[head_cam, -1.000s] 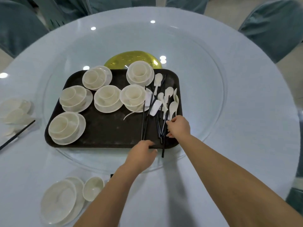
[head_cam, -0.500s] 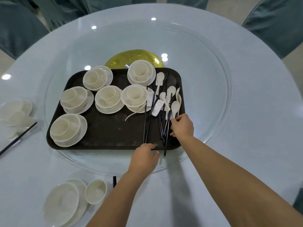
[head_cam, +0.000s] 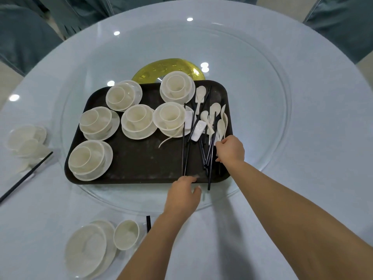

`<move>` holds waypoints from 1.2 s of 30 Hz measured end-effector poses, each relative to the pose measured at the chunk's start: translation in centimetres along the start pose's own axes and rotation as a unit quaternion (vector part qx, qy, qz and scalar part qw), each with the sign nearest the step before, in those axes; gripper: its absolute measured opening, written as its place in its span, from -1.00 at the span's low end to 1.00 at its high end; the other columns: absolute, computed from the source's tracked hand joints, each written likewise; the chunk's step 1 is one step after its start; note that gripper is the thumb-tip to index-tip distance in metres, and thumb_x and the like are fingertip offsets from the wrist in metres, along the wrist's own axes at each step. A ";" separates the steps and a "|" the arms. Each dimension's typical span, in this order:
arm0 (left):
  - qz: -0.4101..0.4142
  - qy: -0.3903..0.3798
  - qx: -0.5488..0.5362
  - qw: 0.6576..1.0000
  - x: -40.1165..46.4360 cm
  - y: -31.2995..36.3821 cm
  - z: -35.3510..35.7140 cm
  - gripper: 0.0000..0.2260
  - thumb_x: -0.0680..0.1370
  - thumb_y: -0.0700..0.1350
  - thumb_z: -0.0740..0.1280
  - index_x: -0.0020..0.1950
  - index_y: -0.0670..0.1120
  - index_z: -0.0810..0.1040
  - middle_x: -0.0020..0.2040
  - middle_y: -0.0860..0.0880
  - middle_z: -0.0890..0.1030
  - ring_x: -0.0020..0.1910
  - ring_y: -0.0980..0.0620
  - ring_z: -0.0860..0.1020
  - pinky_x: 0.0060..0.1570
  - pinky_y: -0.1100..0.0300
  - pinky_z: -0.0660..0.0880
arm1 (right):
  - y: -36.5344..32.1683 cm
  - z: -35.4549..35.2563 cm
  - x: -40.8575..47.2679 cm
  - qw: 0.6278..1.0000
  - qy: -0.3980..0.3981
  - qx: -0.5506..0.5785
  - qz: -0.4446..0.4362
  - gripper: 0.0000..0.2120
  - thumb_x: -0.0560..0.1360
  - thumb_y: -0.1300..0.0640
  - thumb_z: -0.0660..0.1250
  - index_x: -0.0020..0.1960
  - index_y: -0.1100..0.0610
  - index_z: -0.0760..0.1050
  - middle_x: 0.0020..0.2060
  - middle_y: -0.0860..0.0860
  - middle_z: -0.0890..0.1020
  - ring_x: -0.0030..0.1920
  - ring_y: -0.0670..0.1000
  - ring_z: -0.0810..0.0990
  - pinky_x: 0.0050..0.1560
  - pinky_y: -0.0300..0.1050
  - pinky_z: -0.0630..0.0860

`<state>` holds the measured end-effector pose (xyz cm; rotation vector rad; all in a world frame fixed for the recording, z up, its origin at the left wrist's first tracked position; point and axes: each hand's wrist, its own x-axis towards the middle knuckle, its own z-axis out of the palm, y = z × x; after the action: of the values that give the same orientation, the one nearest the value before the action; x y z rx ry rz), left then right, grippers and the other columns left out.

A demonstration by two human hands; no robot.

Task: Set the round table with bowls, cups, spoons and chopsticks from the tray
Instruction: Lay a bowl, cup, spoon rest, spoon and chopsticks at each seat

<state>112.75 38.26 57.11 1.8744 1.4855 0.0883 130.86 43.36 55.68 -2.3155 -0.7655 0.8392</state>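
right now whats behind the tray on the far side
A yellow-gold round dish pokes out behind the tray; the tray's far edge and a stacked bowl set cover its near part.

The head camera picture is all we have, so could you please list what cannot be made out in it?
- Left hand, head view: its own back hides the fingertips, so any grip on the black chopsticks is unclear.
- Right hand: fingers curl under, hiding what they pinch.
- Yellow round dish: mostly hidden behind the dark brown rectangular tray.
- White place setting at left: blurred.
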 end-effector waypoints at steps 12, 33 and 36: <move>-0.071 0.040 -0.296 0.952 -3.9 0.5 -0.7 -0.84 0.62 -0.04 0.25 0.09 0.05 0.61 -0.12 0.15 0.64 -0.10 0.20 0.60 -0.15 0.41 0.46 | 0.1 -0.2 -10.0 0.970 -0.141 0.199 -0.003 -0.91 0.56 0.15 0.34 -0.10 0.16 0.52 -0.43 0.04 0.59 -0.58 -0.10 0.50 -0.53 -0.30 0.41; -0.123 -0.119 -0.342 0.924 -19.9 -13.7 -4.7 -0.92 0.54 -0.18 0.37 -0.15 -0.12 0.61 -0.19 -0.03 0.70 -0.17 0.05 0.67 -0.06 0.25 0.56 | 3.3 6.0 -28.6 0.908 -0.405 0.105 0.004 -0.89 0.52 0.19 0.38 -0.17 0.21 0.55 -0.55 -0.01 0.54 -0.59 -0.06 0.44 -0.55 -0.29 0.34; -0.161 -0.161 -0.322 0.919 -21.0 -15.8 -4.1 -0.94 0.52 -0.16 0.37 -0.11 -0.14 0.58 -0.14 -0.10 0.71 -0.13 -0.03 0.68 0.00 0.18 0.58 | 4.4 7.5 -29.9 0.901 -0.430 0.056 0.017 -0.87 0.52 0.17 0.37 -0.17 0.20 0.55 -0.52 0.01 0.55 -0.57 -0.06 0.45 -0.53 -0.27 0.34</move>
<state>90.95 23.08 58.91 1.0479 1.3041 0.0934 107.85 22.72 59.36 -1.7946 -0.9784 1.9116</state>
